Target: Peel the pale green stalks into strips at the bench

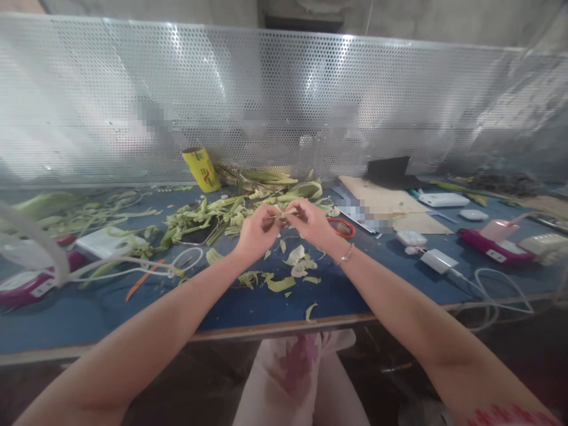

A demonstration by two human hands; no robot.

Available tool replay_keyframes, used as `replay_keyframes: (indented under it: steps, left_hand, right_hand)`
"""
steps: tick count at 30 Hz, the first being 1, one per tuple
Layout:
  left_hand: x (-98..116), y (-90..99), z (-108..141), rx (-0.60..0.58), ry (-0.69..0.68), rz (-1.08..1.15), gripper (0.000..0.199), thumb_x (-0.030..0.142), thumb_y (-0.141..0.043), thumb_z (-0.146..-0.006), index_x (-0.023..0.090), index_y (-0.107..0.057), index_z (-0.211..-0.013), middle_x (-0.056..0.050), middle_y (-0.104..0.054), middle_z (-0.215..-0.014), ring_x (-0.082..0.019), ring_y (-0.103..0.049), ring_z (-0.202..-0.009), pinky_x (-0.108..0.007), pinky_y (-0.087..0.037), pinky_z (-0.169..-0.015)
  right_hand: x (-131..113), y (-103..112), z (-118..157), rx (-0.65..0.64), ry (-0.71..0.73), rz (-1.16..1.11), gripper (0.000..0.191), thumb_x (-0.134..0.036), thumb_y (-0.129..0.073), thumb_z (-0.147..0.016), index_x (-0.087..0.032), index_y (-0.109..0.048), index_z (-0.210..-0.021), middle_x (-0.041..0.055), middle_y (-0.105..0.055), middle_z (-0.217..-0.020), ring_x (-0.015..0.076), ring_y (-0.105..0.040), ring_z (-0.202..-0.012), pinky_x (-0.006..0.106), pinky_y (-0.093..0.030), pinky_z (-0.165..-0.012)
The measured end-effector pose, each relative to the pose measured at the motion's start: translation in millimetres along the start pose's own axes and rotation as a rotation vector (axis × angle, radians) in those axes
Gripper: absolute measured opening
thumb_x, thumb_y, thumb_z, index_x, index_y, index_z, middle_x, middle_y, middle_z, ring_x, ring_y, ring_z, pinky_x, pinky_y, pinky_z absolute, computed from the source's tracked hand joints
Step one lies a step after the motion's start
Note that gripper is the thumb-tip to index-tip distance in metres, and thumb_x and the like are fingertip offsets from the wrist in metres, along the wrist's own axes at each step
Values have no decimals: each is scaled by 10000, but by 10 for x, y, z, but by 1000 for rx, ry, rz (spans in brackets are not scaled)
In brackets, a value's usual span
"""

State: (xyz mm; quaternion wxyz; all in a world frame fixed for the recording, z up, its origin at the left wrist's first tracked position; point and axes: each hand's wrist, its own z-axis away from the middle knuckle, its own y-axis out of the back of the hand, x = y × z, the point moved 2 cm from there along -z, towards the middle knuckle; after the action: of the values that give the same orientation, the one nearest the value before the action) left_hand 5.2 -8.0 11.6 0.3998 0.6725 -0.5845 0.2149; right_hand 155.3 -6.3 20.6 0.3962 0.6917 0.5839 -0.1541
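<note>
Above the middle of the blue table, my left hand [261, 229] and my right hand [313, 223] meet fingertip to fingertip. Between them they pinch a small pale plant piece [282, 214], partly hidden by the fingers, its kind too blurred to name. Torn pale green leaf scraps [299, 260] lie on the table just below my hands. Behind and left of my left hand is a heap of green stalks [202, 216], with more leafy stems [306, 189] at the back.
A yellow tube [202, 170] leans by the perforated metal screen [284, 89]. Purple power strips [494, 248] flank me, with a white charger [438, 260] and loose cables at right. An orange strip [144, 279] lies left. Beige cardboard [386, 195] and a red ring [344, 227] are near my right hand.
</note>
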Motion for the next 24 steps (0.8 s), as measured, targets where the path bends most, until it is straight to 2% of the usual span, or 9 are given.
replay_keyframes:
  steps: [5,10,15,24]
  left_hand:
    - [-27,-5,-10,22,30,78,136,216,-569,-722,198,-508,-842,-13,-621,-745,-140,-624,-733,-282,-507,-710]
    - [-35,-1,-22,20,40,22,110,245,-568,-737,198,-516,-822,0,-605,-713,-133,-614,-697,-285,-503,-698]
    - [-39,3,-34,20,24,-91,82,241,-551,-745,191,-511,-797,0,-598,-703,-125,-596,-663,-273,-492,-650]
    - [-3,-11,-27,15,32,-58,61,214,-536,-737,191,-493,-773,12,-575,-679,-113,-585,-646,-263,-495,-640]
  right_hand:
    - [90,4,-12,5,-59,-154,142,-342,-475,-850,-205,-503,-825,27,-595,-772,168,-620,-749,359,-525,-740]
    - [166,-30,-34,0,-132,-313,164,-373,-497,-836,-212,-502,-805,16,-603,-752,165,-621,-726,369,-530,-749]
    - [157,-38,-38,20,-170,-361,182,-388,-529,-806,-209,-514,-778,4,-588,-707,153,-602,-692,339,-530,-712]
    - [154,-43,-49,32,-182,-359,177,-385,-536,-802,-215,-491,-778,-8,-568,-682,139,-587,-659,311,-523,-667]
